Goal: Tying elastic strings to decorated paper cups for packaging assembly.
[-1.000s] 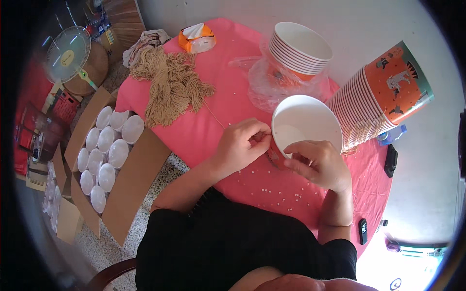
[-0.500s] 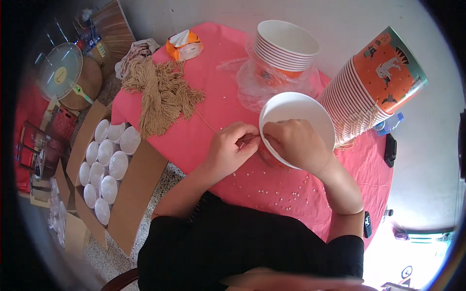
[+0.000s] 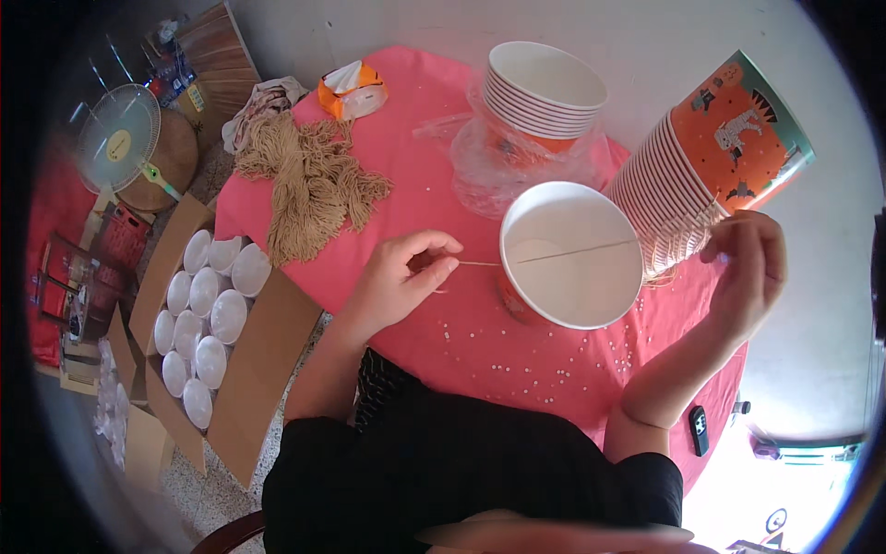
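A white-lined paper bucket (image 3: 577, 300) with an orange outside stands on the table between my hands, its mouth tipped toward me. A thin tan cord (image 3: 577, 252) runs across it and past its left wall. My left hand (image 3: 397, 277) pinches the cord's left end just outside the bucket. My right hand (image 3: 752, 268), fingers bent together, is raised beyond the bucket's right rim, in line with the cord; the stretch beside its fingertips is hard to make out against the stacked buckets. A bundle of tan cords (image 3: 314, 185) lies at the table's far left.
A tall leaning stack of orange buckets (image 3: 729, 138) stands at right, loose cord at its side. Behind are nested buckets (image 3: 544, 88) in clear plastic and a tissue pack (image 3: 353, 90). White bits dot the pink cloth (image 3: 461, 360). A carton (image 3: 258, 369) of clear cups sits at left.
My right hand has come out of the bucket and moved right, drawing the cord across its mouth. My left hand has shifted slightly left. The bucket has moved a little right and nearer.
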The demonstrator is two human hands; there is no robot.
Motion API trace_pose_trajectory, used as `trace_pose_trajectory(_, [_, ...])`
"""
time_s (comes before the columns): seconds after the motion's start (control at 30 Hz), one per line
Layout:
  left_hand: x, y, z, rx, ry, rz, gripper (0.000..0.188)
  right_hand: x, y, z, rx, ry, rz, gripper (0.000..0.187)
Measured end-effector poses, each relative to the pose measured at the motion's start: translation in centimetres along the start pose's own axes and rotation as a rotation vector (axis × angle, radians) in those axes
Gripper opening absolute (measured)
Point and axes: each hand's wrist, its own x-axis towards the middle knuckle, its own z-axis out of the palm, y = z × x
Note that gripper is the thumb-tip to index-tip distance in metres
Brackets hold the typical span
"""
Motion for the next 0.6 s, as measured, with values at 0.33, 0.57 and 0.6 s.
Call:
trace_pose_trajectory(0.33, [-0.5,-1.3,-2.1,-0.558,-0.306,-0.27,0.014,0.6,0.4,-6.7,0.89,0.008,-0.13,0.025])
trace_pose_trajectory(0.57, [-0.2,-0.2,-1.6,-0.978,-0.425,-0.302,0.023,-2.2,-0.2,-3.7,0.646,-0.216,-0.33,0.03])
trace_pose_trajectory(0.6, [-0.2,-0.1,-1.3,-0.901,-0.398,-0.213,0.024,-2.7,-0.1,-3.1,0.516,-0.249,-0.401,0.039])
